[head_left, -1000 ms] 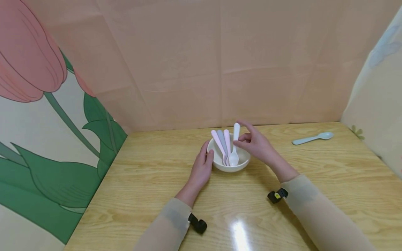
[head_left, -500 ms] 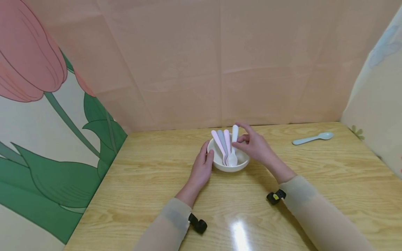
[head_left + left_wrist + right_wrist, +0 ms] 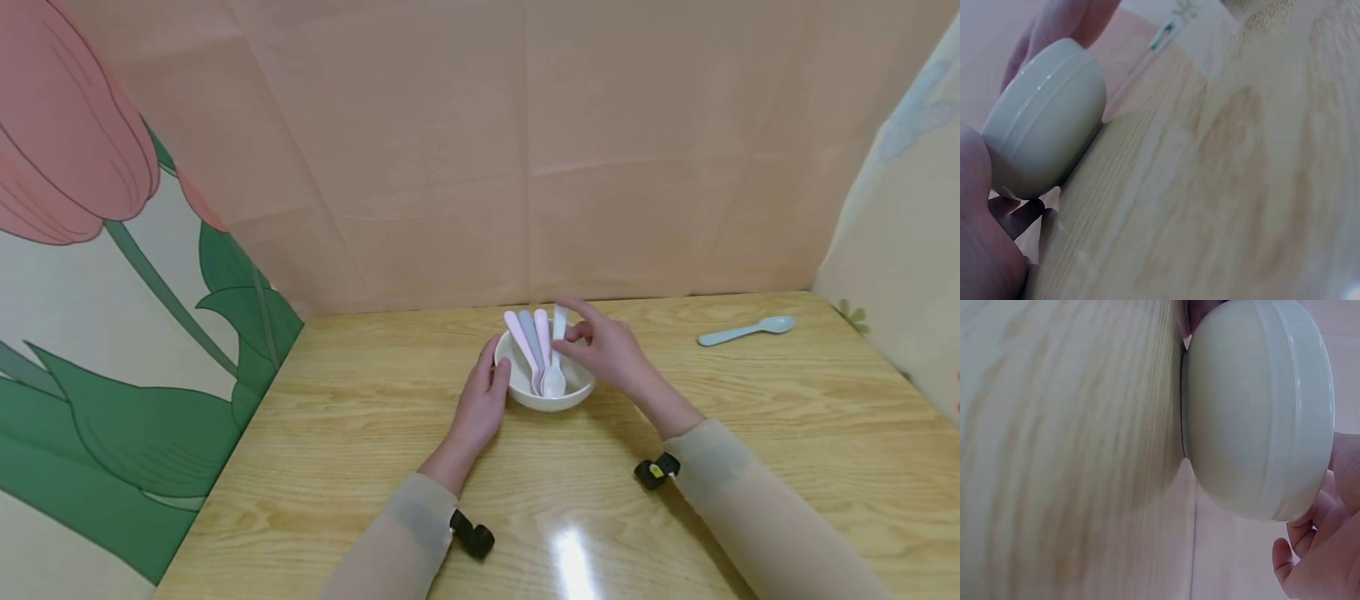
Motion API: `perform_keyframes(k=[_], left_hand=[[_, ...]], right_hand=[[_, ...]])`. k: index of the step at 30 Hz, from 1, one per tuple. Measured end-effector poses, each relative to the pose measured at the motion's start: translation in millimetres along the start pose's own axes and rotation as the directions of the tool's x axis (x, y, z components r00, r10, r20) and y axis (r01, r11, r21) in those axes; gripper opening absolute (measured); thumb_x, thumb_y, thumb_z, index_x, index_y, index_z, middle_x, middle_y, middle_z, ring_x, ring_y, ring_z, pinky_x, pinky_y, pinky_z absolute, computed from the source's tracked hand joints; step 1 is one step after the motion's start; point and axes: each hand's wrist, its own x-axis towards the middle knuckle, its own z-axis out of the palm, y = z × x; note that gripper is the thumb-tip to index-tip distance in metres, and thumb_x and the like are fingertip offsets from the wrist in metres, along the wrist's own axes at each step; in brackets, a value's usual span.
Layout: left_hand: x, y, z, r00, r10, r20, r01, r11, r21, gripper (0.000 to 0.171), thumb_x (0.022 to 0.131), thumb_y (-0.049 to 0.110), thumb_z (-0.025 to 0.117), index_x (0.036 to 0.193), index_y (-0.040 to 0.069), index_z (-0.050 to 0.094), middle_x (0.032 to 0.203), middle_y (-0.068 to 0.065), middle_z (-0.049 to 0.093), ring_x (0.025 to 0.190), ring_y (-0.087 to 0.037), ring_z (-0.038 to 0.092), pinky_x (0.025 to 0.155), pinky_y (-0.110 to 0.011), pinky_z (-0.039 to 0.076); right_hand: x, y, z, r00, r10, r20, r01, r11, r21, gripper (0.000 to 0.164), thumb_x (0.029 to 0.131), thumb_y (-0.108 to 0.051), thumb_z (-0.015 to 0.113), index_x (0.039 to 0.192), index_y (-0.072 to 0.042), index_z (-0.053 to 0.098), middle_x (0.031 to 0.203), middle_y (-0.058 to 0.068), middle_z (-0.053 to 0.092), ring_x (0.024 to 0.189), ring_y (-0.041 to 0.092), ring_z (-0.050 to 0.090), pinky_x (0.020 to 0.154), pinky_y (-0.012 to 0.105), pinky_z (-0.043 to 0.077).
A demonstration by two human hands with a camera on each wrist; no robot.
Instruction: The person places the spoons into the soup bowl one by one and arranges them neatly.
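A cream-white bowl (image 3: 551, 405) stands on the wooden table, held at its left side by my left hand (image 3: 483, 400), with the thumb near the rim and fingers round the outside. My right hand (image 3: 611, 352) pinches the handle of a white spoon (image 3: 554, 382), whose head lies inside the bowl. Left of it lean a pink utensil (image 3: 522, 340), a grey one (image 3: 530, 333) and another pink one (image 3: 542, 329); their handles rise past the far rim, and their lower ends are nested and partly hidden. Both wrist views show the bowl's outer wall (image 3: 1054, 125) (image 3: 1247, 419).
A pale blue spoon (image 3: 746, 331) lies alone at the table's back right. The wooden table (image 3: 337, 467) meets a pinkish cloth backdrop (image 3: 420, 167) behind the bowl. A panel with a tulip print (image 3: 135, 333) stands at the left.
My right hand has moved slightly left and down with the white spoon, bringing it closer to the other utensils. The left hand and the bowl hold almost still.
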Motion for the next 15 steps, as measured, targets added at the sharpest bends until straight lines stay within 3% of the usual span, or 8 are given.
perform_keyframes(k=[6,15], left_hand=[[0.3,0.2,-0.2,1.0,-0.006,0.001,0.006,1.0,-0.002,0.051,0.109,0.047,0.036,0.158,0.042,0.026,0.159,0.011,0.035,0.142,-0.01,0.034,0.117,-0.037,0.03],[0.7,-0.5,-0.1,1.0,-0.001,0.003,0.001,1.0,-0.011,0.051,0.109,0.046,0.036,0.158,0.042,0.026,0.159,0.01,0.035,0.142,-0.012,0.036,0.116,-0.038,0.032]], right_hand=[[1.9,-0.9,2.0,0.999,-0.032,-0.023,0.031,0.998,-0.054,0.07,0.09,-0.027,0.079,0.152,-0.026,0.045,0.087,-0.004,0.072,0.073,0.017,0.064,0.104,0.06,0.027],[4.4,-4.9,5.4,0.999,-0.037,-0.009,0.035,0.979,-0.203,0.062,0.09,-0.027,0.078,0.146,-0.017,0.054,0.092,-0.005,0.075,0.092,0.025,0.068,0.099,0.057,0.029]])
